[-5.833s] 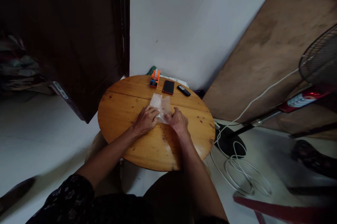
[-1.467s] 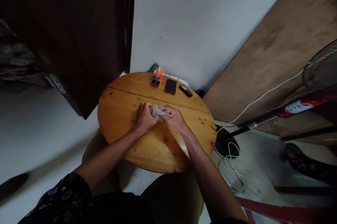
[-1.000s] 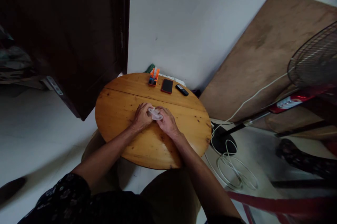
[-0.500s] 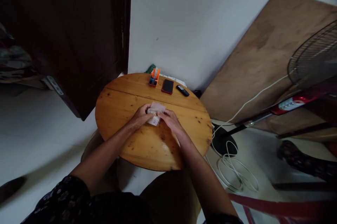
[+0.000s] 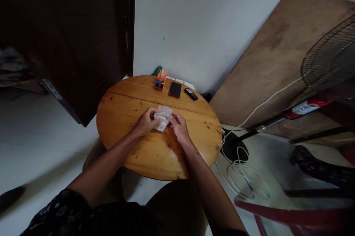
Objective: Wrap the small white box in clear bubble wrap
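Over the middle of the round wooden table (image 5: pixel 155 162), a small whitish translucent packet (image 5: pixel 163 115) with a printed label is held between both hands. My left hand (image 5: pixel 147 120) grips its left side, thumb across the front. At the packet's right edge, my right hand (image 5: pixel 179 125) pinches the wrapping with thumb and fingers. What lies inside the packet is too small to tell.
Along the table's back stand an orange tape dispenser (image 5: pixel 161 79), a dark phone with a red edge (image 5: pixel 175 89) and a black remote (image 5: pixel 191 94). A standing fan (image 5: pixel 330 55) and coiled white cable (image 5: pixel 246 177) are at the right, beside a leaning board (image 5: pixel 266 55).
My right hand has shifted its grip to the packet's right edge, and its thumb has come off the packet's front. The view has moved slightly.
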A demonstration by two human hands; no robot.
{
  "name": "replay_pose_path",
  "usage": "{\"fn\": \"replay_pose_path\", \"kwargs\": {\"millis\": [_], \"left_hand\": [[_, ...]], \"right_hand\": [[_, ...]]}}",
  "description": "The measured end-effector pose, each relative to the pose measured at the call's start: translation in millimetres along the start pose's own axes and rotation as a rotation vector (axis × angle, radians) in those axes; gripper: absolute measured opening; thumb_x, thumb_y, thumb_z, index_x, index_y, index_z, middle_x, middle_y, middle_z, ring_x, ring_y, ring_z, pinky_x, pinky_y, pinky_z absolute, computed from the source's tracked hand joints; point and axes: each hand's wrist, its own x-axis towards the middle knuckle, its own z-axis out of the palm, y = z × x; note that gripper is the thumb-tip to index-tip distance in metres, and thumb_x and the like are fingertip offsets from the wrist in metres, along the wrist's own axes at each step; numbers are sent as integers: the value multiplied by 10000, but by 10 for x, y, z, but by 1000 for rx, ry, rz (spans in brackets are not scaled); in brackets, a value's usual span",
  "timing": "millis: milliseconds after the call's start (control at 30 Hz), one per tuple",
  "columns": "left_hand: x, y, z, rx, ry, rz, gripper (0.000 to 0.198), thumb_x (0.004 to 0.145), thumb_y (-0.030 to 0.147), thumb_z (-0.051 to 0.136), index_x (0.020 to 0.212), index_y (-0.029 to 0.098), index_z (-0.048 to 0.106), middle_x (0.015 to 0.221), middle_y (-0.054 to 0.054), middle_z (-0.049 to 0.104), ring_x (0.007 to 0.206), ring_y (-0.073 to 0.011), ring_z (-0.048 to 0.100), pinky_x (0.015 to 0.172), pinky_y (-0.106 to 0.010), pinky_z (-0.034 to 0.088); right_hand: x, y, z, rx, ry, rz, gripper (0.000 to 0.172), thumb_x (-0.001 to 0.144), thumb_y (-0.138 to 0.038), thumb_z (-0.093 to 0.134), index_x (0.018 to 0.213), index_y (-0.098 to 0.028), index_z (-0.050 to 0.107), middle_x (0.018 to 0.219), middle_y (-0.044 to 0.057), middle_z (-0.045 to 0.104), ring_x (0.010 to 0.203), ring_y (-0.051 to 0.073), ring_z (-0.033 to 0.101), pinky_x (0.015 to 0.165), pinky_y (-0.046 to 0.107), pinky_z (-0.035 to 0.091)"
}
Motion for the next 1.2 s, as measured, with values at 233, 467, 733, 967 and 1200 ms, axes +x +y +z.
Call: {"fn": "replay_pose_path", "kwargs": {"millis": [233, 467, 733, 967, 1200], "left_hand": [[-18, 34, -22, 37, -41, -63, 310, 674, 290, 717, 951, 159, 665, 819, 0, 678, 721, -148, 615, 654, -242, 487], [18, -48, -48, 159, -35, 19, 271, 691, 273, 736, 939, 166, 738, 917, -23, 664, 780, -146, 594, 695, -238, 475], [18, -69, -61, 186, -75, 79, 204, 696, 275, 718, 870, 168, 714, 902, -15, 627, 795, -147, 569, 705, -241, 459], [1, -67, -60, 101, -131, 42, 433, 716, 293, 709, 1128, 164, 685, 1007, -45, 667, 894, -177, 614, 790, -279, 502], [16, -47, -90, 196, -146, 64, 275, 725, 288, 712, 971, 176, 764, 1227, -97, 660, 1158, -255, 603, 975, -353, 492]], "right_hand": [[-19, 42, 1, -39, 32, -75, 363, 741, -561, 647, 872, -238, 548, 753, -10, 625, 703, 164, 577, 657, 269, 462], [-56, -4, 10, -10, -53, -35, 317, 757, -506, 653, 861, -208, 682, 791, 4, 660, 732, 172, 571, 705, 280, 451], [-56, 9, 34, -120, -126, -191, 352, 849, -511, 586, 682, -211, 666, 828, 23, 605, 855, 191, 560, 825, 301, 452], [-9, 4, -2, -150, -233, -223, 397, 864, -569, 580, 750, -211, 710, 951, 58, 624, 981, 221, 574, 943, 356, 451], [-34, -6, 14, -86, -190, -196, 366, 829, -554, 644, 721, -212, 721, 918, 54, 645, 945, 228, 596, 916, 372, 464]]}}
